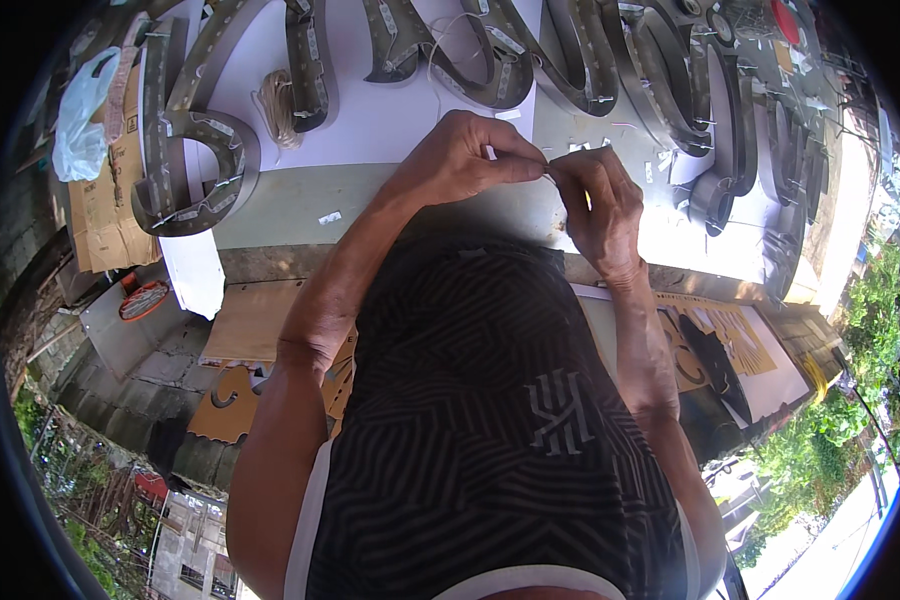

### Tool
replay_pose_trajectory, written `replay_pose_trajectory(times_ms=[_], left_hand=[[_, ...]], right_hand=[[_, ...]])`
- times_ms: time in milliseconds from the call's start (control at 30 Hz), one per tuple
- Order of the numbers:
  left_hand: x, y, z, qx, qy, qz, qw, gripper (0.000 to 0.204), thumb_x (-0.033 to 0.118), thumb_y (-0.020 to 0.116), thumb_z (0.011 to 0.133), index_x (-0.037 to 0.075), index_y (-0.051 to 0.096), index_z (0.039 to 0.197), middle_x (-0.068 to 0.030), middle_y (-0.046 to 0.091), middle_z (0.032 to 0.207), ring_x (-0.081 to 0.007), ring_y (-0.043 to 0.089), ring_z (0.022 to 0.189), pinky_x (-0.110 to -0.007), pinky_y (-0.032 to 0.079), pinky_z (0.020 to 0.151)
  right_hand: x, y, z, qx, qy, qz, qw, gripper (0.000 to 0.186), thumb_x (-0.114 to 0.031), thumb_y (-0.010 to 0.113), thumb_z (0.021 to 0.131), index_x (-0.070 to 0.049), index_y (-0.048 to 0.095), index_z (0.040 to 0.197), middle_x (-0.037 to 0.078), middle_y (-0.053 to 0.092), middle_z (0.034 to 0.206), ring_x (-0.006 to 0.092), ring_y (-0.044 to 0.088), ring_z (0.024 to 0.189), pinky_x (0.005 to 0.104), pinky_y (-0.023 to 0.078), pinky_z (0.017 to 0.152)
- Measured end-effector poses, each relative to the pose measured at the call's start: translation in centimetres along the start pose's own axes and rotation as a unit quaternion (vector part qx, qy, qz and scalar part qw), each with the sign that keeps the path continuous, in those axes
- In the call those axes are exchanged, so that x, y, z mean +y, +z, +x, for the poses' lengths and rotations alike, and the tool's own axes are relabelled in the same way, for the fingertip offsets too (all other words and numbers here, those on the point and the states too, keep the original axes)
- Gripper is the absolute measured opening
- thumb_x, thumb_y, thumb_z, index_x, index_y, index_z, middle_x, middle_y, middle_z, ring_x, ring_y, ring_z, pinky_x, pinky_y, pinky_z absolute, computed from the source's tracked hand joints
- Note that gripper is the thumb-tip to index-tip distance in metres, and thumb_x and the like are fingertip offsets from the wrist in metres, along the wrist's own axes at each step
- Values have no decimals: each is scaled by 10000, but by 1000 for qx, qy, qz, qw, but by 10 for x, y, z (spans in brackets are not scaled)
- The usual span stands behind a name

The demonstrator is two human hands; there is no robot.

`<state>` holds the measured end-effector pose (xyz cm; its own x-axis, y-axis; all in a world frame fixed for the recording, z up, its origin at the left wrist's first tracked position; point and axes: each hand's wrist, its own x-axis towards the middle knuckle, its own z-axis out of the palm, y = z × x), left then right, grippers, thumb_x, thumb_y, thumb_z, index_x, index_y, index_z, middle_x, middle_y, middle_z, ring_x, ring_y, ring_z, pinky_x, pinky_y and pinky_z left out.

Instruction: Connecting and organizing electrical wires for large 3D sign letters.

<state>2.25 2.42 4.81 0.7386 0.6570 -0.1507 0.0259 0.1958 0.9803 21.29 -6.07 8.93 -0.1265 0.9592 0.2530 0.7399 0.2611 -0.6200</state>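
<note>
My left hand (462, 158) and my right hand (602, 208) meet at their fingertips over the near edge of the table. Both are closed in a pinch on a thin wire, of which only a short end shows between the fingers. A pale thin wire (431, 72) loops down from the grey channel letter (510, 85) ahead and runs behind my left hand. Small light modules joined by wires line the insides of the channel letters. A coiled bundle of pale cord (276, 108) lies to the left of that letter.
Another curved channel letter (238, 160) stands at the left, and several more stand at the right. Small white scraps (330, 217) dot the grey table (290, 195). A plastic bag (85, 120) hangs by cardboard (120, 210). Cut-out boards (232, 405) lie below.
</note>
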Motion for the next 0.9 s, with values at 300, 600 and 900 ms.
replay_pose_trajectory(times_ms=[300, 600, 900], left_hand=[[1, 10, 1, 127, 163, 285, 936, 149, 104, 824, 684, 130, 778, 823, -13, 704, 773, -191, 631, 816, -317, 501, 707], [-9, 17, 2, 164, 210, 335, 904, 176, 99, 854, 646, 125, 771, 799, 10, 688, 741, -177, 617, 828, -317, 499, 717], [-4, 6, -4, 100, 63, 233, 965, 168, 143, 859, 665, 111, 787, 813, -42, 674, 759, -174, 620, 765, -320, 497, 698]], right_hand=[[-13, 9, -7, -34, 289, 134, 947, 95, -79, 626, 930, 5, 599, 894, 88, 609, 762, 159, 590, 636, 311, 460, 554], [-7, 6, -18, -49, 545, 572, 611, 269, -285, 497, 1025, -51, 598, 938, 41, 603, 742, 63, 436, 535, 219, 293, 473], [-10, 8, -19, -1, 150, 24, 988, 298, -45, 773, 788, -64, 641, 1054, 62, 663, 937, 187, 629, 718, 315, 526, 603]])
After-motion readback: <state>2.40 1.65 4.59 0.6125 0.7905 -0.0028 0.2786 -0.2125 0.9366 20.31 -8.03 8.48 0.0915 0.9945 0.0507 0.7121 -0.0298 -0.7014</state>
